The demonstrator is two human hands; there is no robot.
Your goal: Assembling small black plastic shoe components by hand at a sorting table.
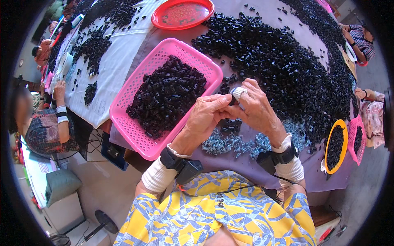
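My left hand (pixel 201 115) and my right hand (pixel 262 110) meet over the near part of the table, fingers pinched together around a small black plastic piece (pixel 232 101), mostly hidden by the fingertips. A white wrap covers one finger of the right hand. Beside my left hand lies a pink perforated basket (pixel 120 117), holding a heap of black plastic pieces (pixel 168 94). Below the hands, small metal springs (pixel 223 143) are scattered on the cloth, with a few black pieces (pixel 230 126) near them.
A large pile of black pieces (pixel 279 61) spreads over the purple cloth (pixel 246 163). A red tray (pixel 182 14) stands at the far side. At right are a yellow basket (pixel 342 123) and a smaller pink basket (pixel 361 153). Other people sit along both sides.
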